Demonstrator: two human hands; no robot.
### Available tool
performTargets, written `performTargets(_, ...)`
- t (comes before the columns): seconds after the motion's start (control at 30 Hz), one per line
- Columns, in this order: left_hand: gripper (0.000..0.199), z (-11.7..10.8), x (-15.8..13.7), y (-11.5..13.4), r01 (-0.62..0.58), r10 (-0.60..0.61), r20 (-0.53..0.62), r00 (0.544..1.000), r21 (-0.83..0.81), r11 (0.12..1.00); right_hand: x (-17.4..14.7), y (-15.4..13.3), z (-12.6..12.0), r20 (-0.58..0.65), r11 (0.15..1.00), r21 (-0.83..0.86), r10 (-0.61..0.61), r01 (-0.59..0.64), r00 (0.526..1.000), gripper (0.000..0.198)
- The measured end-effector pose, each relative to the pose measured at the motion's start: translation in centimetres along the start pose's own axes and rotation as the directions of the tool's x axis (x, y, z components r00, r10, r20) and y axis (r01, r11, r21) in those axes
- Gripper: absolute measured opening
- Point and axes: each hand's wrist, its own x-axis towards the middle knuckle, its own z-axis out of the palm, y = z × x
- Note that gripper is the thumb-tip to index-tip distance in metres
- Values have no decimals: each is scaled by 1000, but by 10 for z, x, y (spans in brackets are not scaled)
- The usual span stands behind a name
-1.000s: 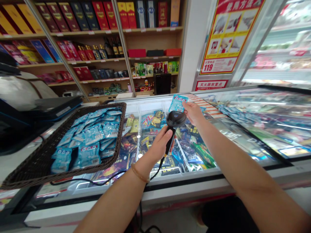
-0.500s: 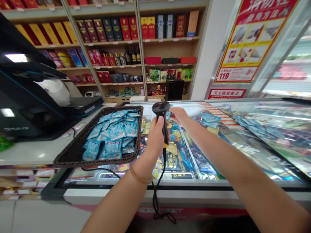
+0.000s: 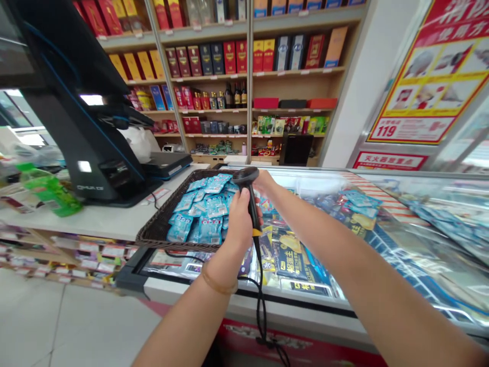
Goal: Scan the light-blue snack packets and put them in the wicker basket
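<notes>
My left hand (image 3: 241, 216) is wrapped round the handle of a black barcode scanner (image 3: 251, 199), held upright with its head on top and its cord hanging down. Just behind the scanner head is my right hand (image 3: 264, 182); its fingers are hidden there, and whether they hold anything does not show. To the left, a dark woven basket (image 3: 153, 232) holds a heap of small light-blue packets (image 3: 208, 206). The scanner head overlaps the basket's right side in this view. Under my forearms lies a glass-topped freezer (image 3: 321, 300) with packaged goods inside.
A black checkout scale (image 3: 95, 153) stands on the white counter (image 3: 126, 224), near a green bottle (image 3: 57, 196). More blue packets (image 3: 361, 201) lie to the right. Shelves of boxes (image 3: 214, 92) rise behind. The scanner cord (image 3: 262, 306) dangles over the freezer's front edge.
The view has swung left, so the basket and shelves appear further right. My right hand has moved left, from beside the scanner to behind its head. The scanner now tilts slightly left.
</notes>
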Motion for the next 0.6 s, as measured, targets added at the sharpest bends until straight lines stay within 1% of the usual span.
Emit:
performTargets(0.03, 43, 2, 0, -3, 11, -11, 10, 1000, -6, 1000, -3, 4, -12, -29, 999, -48, 3, -5, 1000, 14)
performTargets(0.1, 44, 10, 1, -12, 43, -43, 39, 998, -12, 999, -10, 12, -43, -103, 988, -156, 9, -25, 995, 14)
performTargets(0.13, 44, 16, 1, -17, 61, -61, 58, 997, -10, 998, -14, 16, -62, -142, 979, -201, 12, -41, 990, 14)
performTargets(0.2, 43, 29, 3, -30, 95, -94, 99, 991, -1, 996, -22, 23, -104, -264, 949, -306, -10, -73, 965, 11)
performTargets(0.3, 42, 50, 5, -53, 140, -141, 142, 980, 17, 990, -38, 26, -175, -436, 866, -479, -93, -144, 895, 11)
performTargets(0.37, 43, 61, 5, -69, 166, -168, 157, 973, 28, 986, -51, 24, -224, -524, 788, -578, -161, -210, 837, 18)
performTargets(0.43, 44, 67, 6, -84, 189, -193, 167, 967, 43, 981, -67, 22, -268, -592, 706, -643, -213, -296, 778, 27)
performTargets(0.5, 46, 69, 5, -95, 207, -215, 171, 962, 62, 976, -83, 21, -303, -640, 621, -684, -259, -382, 724, 34)
performTargets(0.53, 47, 68, 5, -99, 214, -224, 176, 959, 71, 974, -89, 21, -317, -659, 581, -696, -282, -422, 698, 37)
performTargets(0.6, 49, 66, 5, -104, 225, -238, 189, 953, 88, 970, -99, 24, -336, -684, 519, -703, -306, -486, 662, 44)
